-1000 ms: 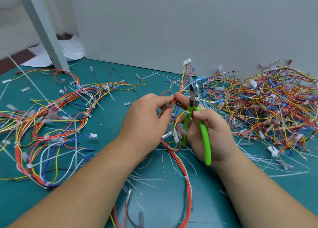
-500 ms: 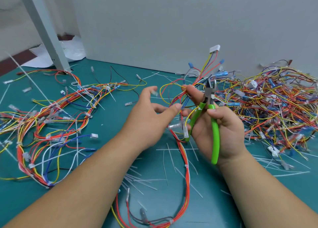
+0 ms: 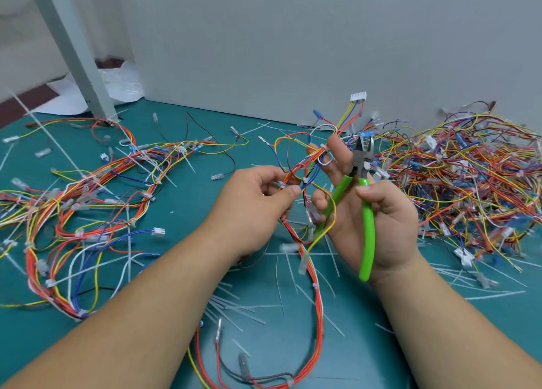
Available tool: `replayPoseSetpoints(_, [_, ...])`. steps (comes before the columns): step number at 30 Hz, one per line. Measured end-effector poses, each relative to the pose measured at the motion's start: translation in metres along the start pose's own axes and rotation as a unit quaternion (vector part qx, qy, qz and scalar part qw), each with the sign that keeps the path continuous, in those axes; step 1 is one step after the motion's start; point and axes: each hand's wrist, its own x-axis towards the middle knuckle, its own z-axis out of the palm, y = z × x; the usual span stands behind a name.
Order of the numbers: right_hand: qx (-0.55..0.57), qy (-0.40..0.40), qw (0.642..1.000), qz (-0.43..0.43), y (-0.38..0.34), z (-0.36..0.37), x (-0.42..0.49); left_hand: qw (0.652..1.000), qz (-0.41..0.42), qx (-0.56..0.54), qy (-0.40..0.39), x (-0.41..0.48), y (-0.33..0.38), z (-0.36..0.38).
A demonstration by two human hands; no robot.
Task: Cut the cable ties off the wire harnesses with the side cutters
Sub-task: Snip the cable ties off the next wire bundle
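A teal rubbery mat (image 3: 187, 204) covers the bench. At its right edge lies a dense tangled heap of thin red, yellow and blue insulated wires (image 3: 457, 183), well apart from the looser bundled harnesses (image 3: 88, 189) spread out on the left. The split reads as a sorting into two piles, though which is finished cannot be told. Between them, a red-and-orange wire harness (image 3: 308, 268) loops from the mat up into both hands, lifted so that its ties can be found and reached.

The left hand (image 3: 252, 206) pinches the bundle between thumb and forefinger just beside a white plastic cable tie (image 3: 305, 180), probably to hold that stretch steady. The right hand (image 3: 390, 224) does two jobs. Its thumb presses one handle of the green-handled steel side cutters (image 3: 368, 227) into the palm and the lower fingers curl at the other handle. Its two long fingers stand straight, with an upper branch of the harness seemingly caught between them. The cutters point up and away, their short dark jaws slightly parted and touching no tie, so no cut is under way.

The handles are smooth, glossy and gently curved. Thin, stiff white tie offcuts (image 3: 234, 309) litter the mat near the forearms. A small white ribbed plastic connector (image 3: 358, 97) tops the harness's upright branch.
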Motion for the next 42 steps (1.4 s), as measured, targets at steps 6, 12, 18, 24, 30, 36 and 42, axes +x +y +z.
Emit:
replayPoseSetpoints(6, [-0.022,-0.008,1.0,0.002,-0.001,0.001,-0.001,1.0,-0.011,-0.023,0.004,0.001,-0.003,0.0])
replayPoseSetpoints(12, [-0.029,-0.015,0.999,0.003,-0.001,0.003,-0.001,0.999,-0.024,-0.038,0.023,0.003,-0.005,0.0])
replayPoseSetpoints(18, [-0.015,0.043,0.999,-0.006,0.002,-0.003,0.003,0.995,-0.019,-0.061,0.081,0.005,-0.004,-0.004])
replayPoseSetpoints(24, [-0.03,0.124,0.991,-0.042,0.001,-0.004,0.006,0.991,0.004,-0.06,0.116,0.007,-0.006,-0.005])
replayPoseSetpoints(30, [-0.011,0.08,0.995,-0.051,-0.001,-0.005,0.002,0.991,0.032,-0.053,0.122,0.008,-0.007,-0.006])
replayPoseSetpoints(36, [-0.112,-0.035,0.993,-0.001,0.014,-0.002,0.0,0.991,0.047,-0.048,0.118,0.006,-0.005,-0.005])
replayPoseSetpoints(42, [-0.169,-0.093,0.981,0.018,0.018,-0.003,-0.001,0.991,0.09,-0.024,0.092,0.003,0.0,-0.005])
